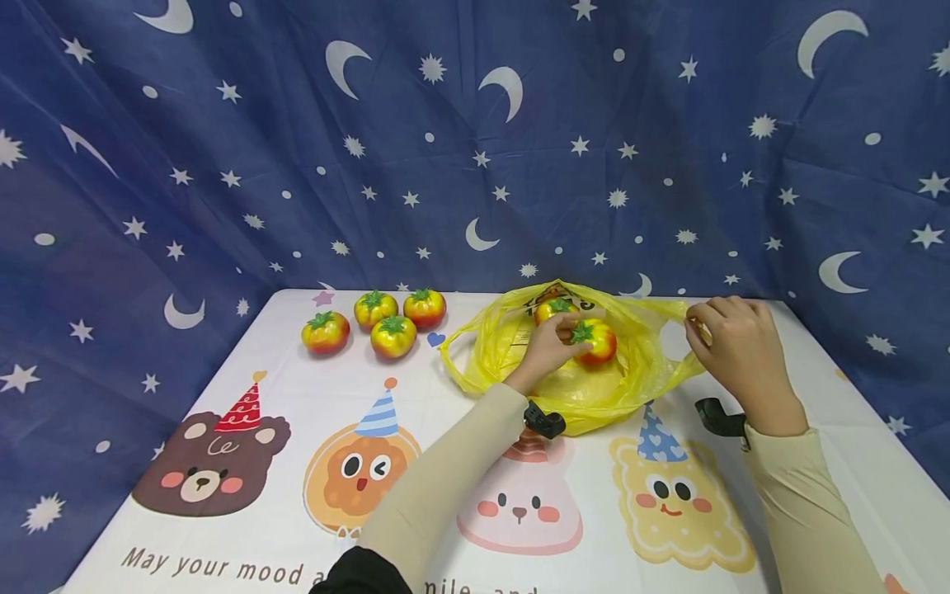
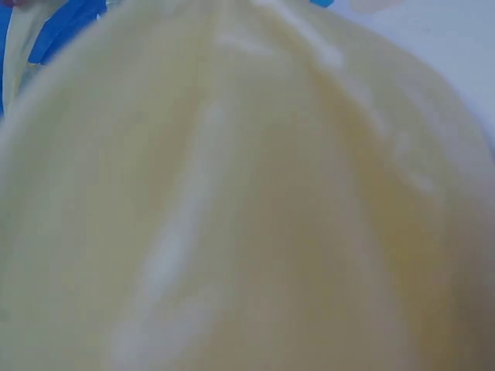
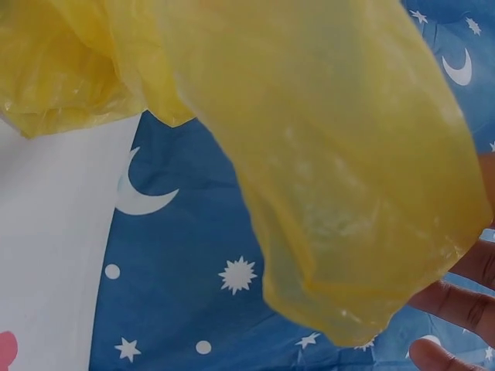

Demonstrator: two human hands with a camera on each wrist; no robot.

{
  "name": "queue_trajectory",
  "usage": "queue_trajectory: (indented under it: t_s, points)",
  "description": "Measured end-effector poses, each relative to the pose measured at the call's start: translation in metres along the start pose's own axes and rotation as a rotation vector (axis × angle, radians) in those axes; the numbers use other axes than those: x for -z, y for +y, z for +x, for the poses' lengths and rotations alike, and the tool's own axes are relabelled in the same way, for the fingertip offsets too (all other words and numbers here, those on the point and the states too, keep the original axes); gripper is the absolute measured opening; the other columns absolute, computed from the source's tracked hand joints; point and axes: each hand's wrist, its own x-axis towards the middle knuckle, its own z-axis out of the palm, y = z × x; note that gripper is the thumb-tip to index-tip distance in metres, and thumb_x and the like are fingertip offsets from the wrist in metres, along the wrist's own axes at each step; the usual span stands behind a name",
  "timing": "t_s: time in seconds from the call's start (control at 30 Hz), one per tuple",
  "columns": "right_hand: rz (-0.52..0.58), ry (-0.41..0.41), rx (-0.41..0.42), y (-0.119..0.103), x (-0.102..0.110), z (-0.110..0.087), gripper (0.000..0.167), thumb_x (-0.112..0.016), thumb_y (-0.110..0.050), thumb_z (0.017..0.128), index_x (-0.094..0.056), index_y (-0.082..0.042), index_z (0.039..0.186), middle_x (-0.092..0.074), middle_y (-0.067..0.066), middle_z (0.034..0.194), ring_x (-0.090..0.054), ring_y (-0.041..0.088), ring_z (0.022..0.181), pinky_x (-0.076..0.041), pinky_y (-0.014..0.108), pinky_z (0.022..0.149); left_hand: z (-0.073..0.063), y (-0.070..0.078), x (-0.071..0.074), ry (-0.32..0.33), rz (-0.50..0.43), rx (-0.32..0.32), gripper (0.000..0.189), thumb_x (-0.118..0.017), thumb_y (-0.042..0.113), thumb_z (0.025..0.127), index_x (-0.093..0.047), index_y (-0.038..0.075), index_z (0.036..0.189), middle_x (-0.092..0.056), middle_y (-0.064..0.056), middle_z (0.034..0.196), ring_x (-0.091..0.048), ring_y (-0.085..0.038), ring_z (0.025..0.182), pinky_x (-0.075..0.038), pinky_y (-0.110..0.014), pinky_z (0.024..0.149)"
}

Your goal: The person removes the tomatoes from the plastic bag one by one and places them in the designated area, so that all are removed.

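Note:
A yellow plastic bag [image 1: 505,346] lies spread with its mouth facing up on the table. My left hand [image 1: 547,351] reaches into it and grips a red-and-yellow tomato [image 1: 597,345] with a green top, thumb and fingers on its left side. Just behind that hand, a second tomato [image 1: 551,310] lies in the bag, partly covered. At the bag's right side my right hand [image 1: 735,346] pinches the handle and holds it out. In the right wrist view, the handle [image 3: 332,193] hangs in front of the fingers [image 3: 456,305]. Yellow plastic fills most of the left wrist view, hiding the left hand.
Several more tomatoes [image 1: 393,337] stand in a group left of the bag. The white tablecloth [image 1: 245,553] carries printed cartoon animals and lettering. A dark blue curtain [image 1: 416,107] with moons and stars hangs behind the table's back edge.

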Motion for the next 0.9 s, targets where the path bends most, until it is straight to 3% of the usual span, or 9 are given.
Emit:
queue_trajectory:
  t_s: [0.47, 0.9]
  points:
    - [-0.009, -0.002, -0.008, -0.0001, 0.0013, -0.0003, 0.007, -0.07, 0.0, 0.074, -0.065, 0.002, 0.077, -0.066, 0.018, 0.073, -0.058, 0.035, 0.073, -0.044, 0.051, 0.073, 0.0008, -0.005, -0.0086, 0.023, 0.045, -0.02, 0.051, -0.075, 0.016, 0.08, -0.056, 0.012, 0.127, -0.059, -0.007, 0.128, -0.057, -0.021, 0.11, -0.05, -0.024, 0.091]
    - [-0.008, -0.009, -0.018, 0.0003, 0.0016, -0.0002, 0.008, -0.071, 0.0, 0.074, -0.065, 0.002, 0.078, -0.066, 0.018, 0.073, -0.057, 0.035, 0.073, -0.044, 0.052, 0.075, -0.0018, -0.0043, -0.003, 0.008, -0.012, 0.04, 0.045, -0.071, 0.016, 0.083, -0.058, 0.011, 0.126, -0.059, -0.009, 0.125, -0.06, -0.023, 0.108, -0.053, -0.027, 0.087]
